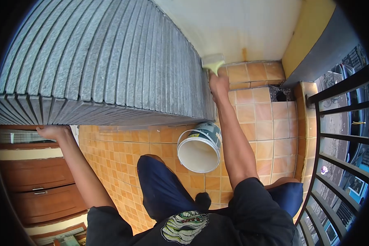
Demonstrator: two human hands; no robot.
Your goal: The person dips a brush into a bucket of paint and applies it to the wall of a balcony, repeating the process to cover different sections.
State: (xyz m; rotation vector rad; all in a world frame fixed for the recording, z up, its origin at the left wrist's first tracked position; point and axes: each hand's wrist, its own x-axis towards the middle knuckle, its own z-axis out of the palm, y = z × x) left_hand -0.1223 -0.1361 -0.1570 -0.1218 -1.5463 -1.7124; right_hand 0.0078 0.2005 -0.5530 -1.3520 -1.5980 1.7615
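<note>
The bucket [211, 130] stands on the orange floor tiles [168, 137], its wire handle [178, 142] lying to the left of its mouth; whether the pale inside is paint or bare wall, I cannot tell.

Beyond the bucket and slightly to its right, the right hand [220, 86] is closed around the handle of a brush [213, 61], the fingers wrapped with no visible gap. The brush has a yellow-green handle and a pale, blurred head, which is at the foot of the off-white wall [238, 30], right by the corner with the grey ribbed column [123, 61]. Whether the head touches either surface is unclear. The right forearm passes just beside the bucket, on its right.

Well to the left of the bucket, the left hand [56, 132] is at the lower edge of the column, with no tool visible in it. How far its fingers are open, and whether they press on the column, I cannot tell.

Both knees are on the bucket's near side, one to each side of it.
</note>
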